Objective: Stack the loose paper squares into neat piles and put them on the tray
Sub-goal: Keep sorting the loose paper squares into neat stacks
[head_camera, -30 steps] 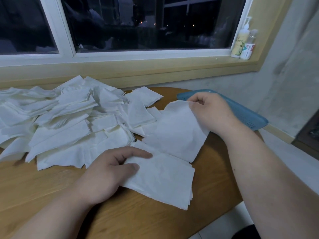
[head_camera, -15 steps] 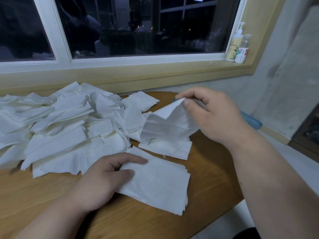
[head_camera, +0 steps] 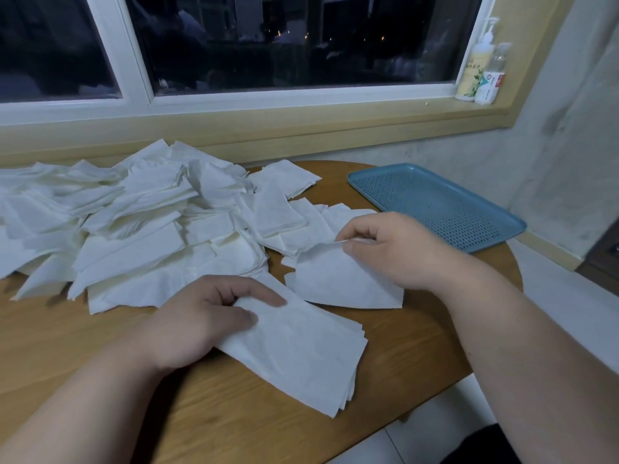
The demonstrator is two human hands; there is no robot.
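A big heap of loose white paper squares (head_camera: 140, 222) covers the left and middle of the round wooden table (head_camera: 83, 363). In front of me lies a neat pile of squares (head_camera: 301, 353); my left hand (head_camera: 201, 319) rests on its left end with its fingers curved over the edge. My right hand (head_camera: 395, 249) pinches the top edge of a single paper square (head_camera: 338, 283), which hangs down to the table just right of the heap. The blue perforated tray (head_camera: 435, 205) sits at the far right of the table with nothing on it.
Two bottles (head_camera: 482, 68) stand on the window sill at the right. The table's round edge curves close behind the tray and near my right arm. A pale wall rises to the right, and tiled floor shows below the table edge.
My right hand has come down and toward me with the single square, uncovering the tray behind it. My left hand has stayed on the neat pile.
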